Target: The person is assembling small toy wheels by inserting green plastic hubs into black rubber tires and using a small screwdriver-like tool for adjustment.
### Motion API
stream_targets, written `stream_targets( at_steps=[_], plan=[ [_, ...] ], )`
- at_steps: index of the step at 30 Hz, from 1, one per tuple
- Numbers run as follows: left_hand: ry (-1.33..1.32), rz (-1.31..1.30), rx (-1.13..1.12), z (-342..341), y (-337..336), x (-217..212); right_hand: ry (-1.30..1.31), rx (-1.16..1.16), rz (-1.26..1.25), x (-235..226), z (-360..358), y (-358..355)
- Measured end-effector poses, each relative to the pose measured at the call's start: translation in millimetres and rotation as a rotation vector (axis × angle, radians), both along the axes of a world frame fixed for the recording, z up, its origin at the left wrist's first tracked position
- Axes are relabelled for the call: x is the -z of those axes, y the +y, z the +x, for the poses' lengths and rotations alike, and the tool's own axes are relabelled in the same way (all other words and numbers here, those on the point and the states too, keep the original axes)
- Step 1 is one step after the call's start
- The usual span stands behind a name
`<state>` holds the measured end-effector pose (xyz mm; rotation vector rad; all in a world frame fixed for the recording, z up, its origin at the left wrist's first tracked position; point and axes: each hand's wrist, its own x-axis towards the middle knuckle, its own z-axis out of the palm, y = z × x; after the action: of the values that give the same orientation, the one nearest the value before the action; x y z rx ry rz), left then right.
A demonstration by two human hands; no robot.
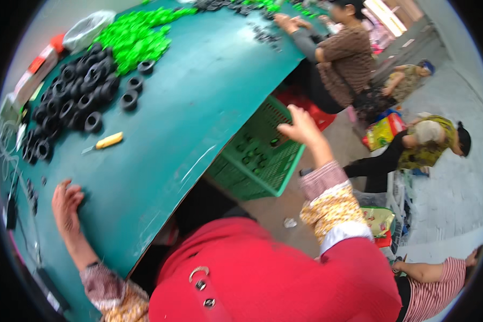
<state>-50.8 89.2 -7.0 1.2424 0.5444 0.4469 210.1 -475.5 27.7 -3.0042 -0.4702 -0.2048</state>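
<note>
My right hand (305, 127) is held over the green plastic basket (284, 173), thumb and forefinger spread, with nothing seen between them. Just below its thumb is a small black ring (275, 142); I cannot tell whether it is in the air or against the basket. Several more small black pieces (254, 159) lie on the basket floor. My left hand (68, 206) is at the left part of the green table, its fingers loosely bent and apart, nothing visible in them. A tool with a yellow handle (110, 140) and thin metal tip lies beyond it.
Black rubber rings (72, 96) are heaped on the green table (198, 91), beside a pile of bright green pieces (137, 40). Cables (11, 145) run along the left edge. A seated co-worker (343, 59) works at the far right edge; other people are on the right.
</note>
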Motion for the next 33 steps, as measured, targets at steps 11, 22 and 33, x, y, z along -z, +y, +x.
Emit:
stream_targets(
  at_steps=[11,22,33],
  plan=[
    [0.01,0.011,-0.037,9,-28,-19,0.141,-0.6,0.332,-38,13,254],
    [0.105,0.0,-0.039,10,-25,-24,0.6,-1.04,0.854,-94,-32,394],
    [0.111,0.044,0.028,7,-24,-23,0.346,-1.236,1.22,-119,-40,380]
  ],
)
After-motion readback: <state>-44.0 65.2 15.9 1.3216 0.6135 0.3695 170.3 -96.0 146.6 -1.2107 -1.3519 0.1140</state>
